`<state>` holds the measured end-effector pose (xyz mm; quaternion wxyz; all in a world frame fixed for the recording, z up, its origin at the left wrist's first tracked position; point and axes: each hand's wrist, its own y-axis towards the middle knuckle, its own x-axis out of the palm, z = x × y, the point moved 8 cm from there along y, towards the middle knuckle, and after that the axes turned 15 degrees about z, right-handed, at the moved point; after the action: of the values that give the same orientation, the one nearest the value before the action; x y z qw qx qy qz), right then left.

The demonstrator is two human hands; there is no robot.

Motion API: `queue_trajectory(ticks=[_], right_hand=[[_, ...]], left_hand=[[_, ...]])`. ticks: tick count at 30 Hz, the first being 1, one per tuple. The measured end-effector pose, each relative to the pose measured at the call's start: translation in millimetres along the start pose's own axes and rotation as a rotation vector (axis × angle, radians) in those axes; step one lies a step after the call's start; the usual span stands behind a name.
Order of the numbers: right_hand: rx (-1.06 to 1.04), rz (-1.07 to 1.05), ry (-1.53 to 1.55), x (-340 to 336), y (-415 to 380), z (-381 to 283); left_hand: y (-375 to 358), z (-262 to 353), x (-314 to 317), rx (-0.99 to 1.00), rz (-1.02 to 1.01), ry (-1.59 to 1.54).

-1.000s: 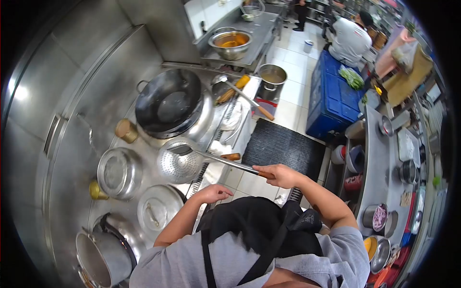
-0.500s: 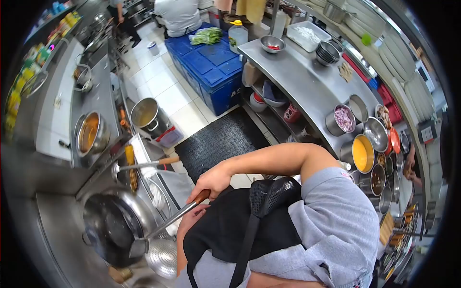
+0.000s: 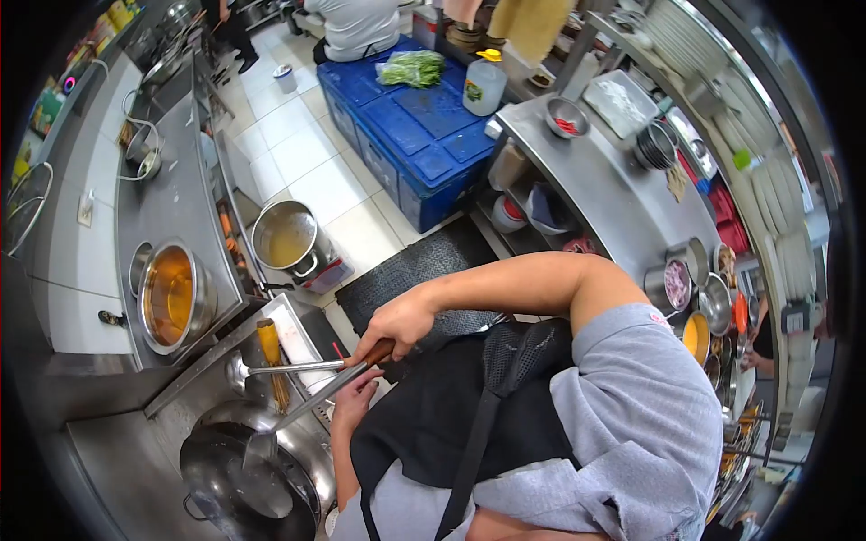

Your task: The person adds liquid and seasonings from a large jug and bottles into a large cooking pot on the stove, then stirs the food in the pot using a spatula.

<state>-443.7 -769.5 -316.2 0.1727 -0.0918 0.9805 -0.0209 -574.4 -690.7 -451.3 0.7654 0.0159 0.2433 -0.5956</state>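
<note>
My right hand (image 3: 397, 325) is closed around the wooden grip of a long-handled wok spatula (image 3: 316, 401). Its metal blade slants down over the dark wok (image 3: 225, 478), which has a pale shine at its bottom. A ladle (image 3: 289, 367) lies across the stove's edge, and its handle end passes right beside my right hand, partly covered. Below the spatula grip, my left hand (image 3: 356, 399) is close to the black apron (image 3: 415, 406). Its visible fingers look loosely bent and apart, with nothing seen in them.
A steel bowl of amber liquid (image 3: 171, 298) stands on the left counter. A large pot (image 3: 287, 236) is beyond the stove. Behind my arm are a black floor mat (image 3: 388, 275), a blue chest (image 3: 415, 149) and a steel counter (image 3: 577, 162). Another person (image 3: 361, 32) is at the back.
The view has shifted, so the counters and wok appear in new places. The ladle's handle now overlaps my right hand, where it was apart before. More of my left hand shows.
</note>
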Motion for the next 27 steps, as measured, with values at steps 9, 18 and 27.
queue_trajectory(ticks=[9,18,27], right_hand=[[0.086,0.01,0.002,-77.4,21.7,31.5],[0.359,-0.05,0.313,-105.7,59.4,107.4],[0.442,-0.061,0.454,-130.0,90.2,128.4]], left_hand=[[34.7,5.7,-21.6,-0.069,0.054,0.008],[22.6,-17.4,-8.5,-0.262,0.454,-0.058],[-31.6,-149.3,102.6,-1.182,0.977,-0.249]])
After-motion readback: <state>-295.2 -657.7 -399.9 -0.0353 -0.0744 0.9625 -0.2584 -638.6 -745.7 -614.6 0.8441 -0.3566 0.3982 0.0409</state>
